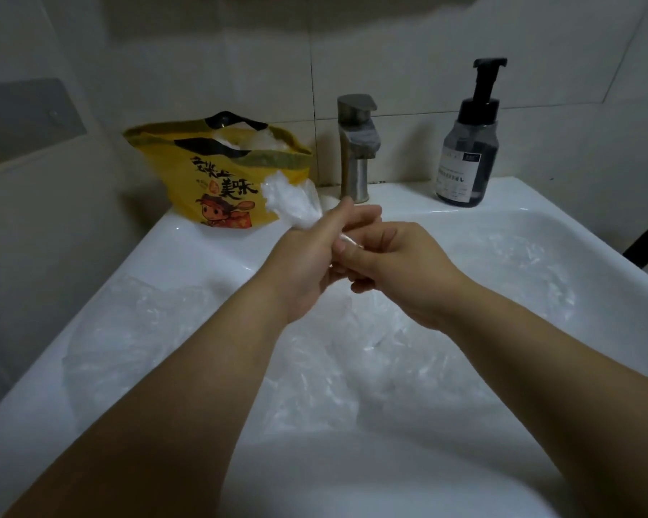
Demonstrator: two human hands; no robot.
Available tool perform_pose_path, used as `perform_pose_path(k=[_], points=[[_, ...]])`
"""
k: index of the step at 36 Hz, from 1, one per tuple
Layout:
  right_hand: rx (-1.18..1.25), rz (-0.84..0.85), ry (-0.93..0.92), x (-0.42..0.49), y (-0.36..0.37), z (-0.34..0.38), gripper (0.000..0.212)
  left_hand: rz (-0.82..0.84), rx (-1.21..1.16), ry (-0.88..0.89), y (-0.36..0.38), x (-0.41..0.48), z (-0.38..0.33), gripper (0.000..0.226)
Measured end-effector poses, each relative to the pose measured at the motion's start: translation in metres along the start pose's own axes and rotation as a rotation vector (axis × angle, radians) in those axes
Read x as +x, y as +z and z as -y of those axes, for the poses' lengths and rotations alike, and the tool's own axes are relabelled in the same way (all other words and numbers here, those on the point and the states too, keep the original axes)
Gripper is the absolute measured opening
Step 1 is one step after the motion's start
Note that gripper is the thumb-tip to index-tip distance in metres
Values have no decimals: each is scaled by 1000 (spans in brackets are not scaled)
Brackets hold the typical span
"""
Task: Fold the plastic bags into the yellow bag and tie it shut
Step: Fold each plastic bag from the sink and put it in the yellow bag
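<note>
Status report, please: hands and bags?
Left hand and right hand both grip one bunched clear bag. Yellow bag open, untied. More clear bags lie in sink.

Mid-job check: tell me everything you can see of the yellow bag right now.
The yellow bag looks like thin printed plastic, with black characters, a cartoon figure and black handle trim at the top. It stands upright, mouth open and untied, on the back-left rim of the sink, left of the faucet. Crumpled clear plastic shows in its mouth. The twisted clear bag overlaps its lower right side; whether they touch cannot be told.
</note>
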State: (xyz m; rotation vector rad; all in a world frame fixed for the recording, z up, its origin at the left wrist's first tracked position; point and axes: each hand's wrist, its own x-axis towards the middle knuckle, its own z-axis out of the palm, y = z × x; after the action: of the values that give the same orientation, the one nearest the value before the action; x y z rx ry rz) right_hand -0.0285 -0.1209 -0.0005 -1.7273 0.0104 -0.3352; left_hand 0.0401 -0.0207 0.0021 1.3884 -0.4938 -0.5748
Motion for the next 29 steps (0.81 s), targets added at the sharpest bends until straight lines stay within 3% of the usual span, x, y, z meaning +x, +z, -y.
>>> perform_pose_path(k=[5, 10, 15, 20, 25, 29], points=[[37, 18, 55, 2, 0, 2, 11, -117, -342, 55, -15, 2, -13, 38], [47, 25, 70, 1, 3, 1, 11, -164, -480, 32, -14, -1, -15, 35], [61, 48, 79, 3, 5, 0, 10, -170, -616, 39, -16, -1, -16, 54], [79, 44, 110, 3, 3, 0, 12, -193, -548, 20, -17, 1, -17, 51], [68, 37, 141, 4, 1, -1, 10, -366, -363, 53, -16, 6, -15, 49], [90, 64, 179, 5, 2, -2, 12, -379, -275, 78, -18, 7, -12, 48]])
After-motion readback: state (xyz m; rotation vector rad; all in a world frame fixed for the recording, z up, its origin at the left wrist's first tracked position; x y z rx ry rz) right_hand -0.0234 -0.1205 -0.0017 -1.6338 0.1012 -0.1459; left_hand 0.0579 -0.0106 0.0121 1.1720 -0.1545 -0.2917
